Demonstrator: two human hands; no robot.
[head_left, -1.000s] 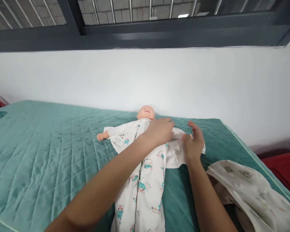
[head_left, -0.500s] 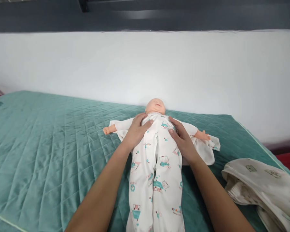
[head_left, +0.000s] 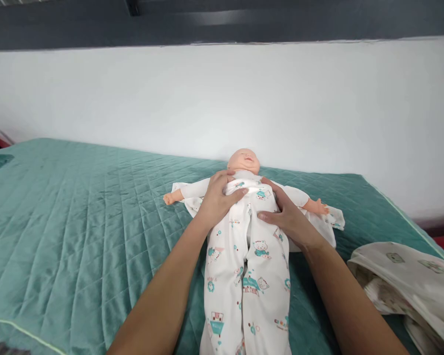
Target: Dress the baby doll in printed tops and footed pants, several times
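Note:
A baby doll [head_left: 244,160] lies on its back with its arms spread out, its head toward the wall. White patterned baby pants [head_left: 261,276] cover its front up to the chest, and they show folds near the waist. My left hand [head_left: 219,199] lies on the left side of the waist, thumb apart from the fingers and resting on the cloth. On the opposite side, my right hand [head_left: 286,212] rests against the pants with thumb and fingers spread. A white top [head_left: 316,229] with printed sleeves lies partly under the doll's body and arms.
A green quilted cover [head_left: 96,222] lies under the doll. At the lower right is a crumpled cream garment [head_left: 410,281] with bear prints. A white wall [head_left: 170,98] stands directly behind the doll's head, beneath a dark beam [head_left: 244,22].
The whole view has shifted slightly, so things sit further right. My left thumb has slid inward across the pants, and more folds show near the waist. My right thumb has moved lower.

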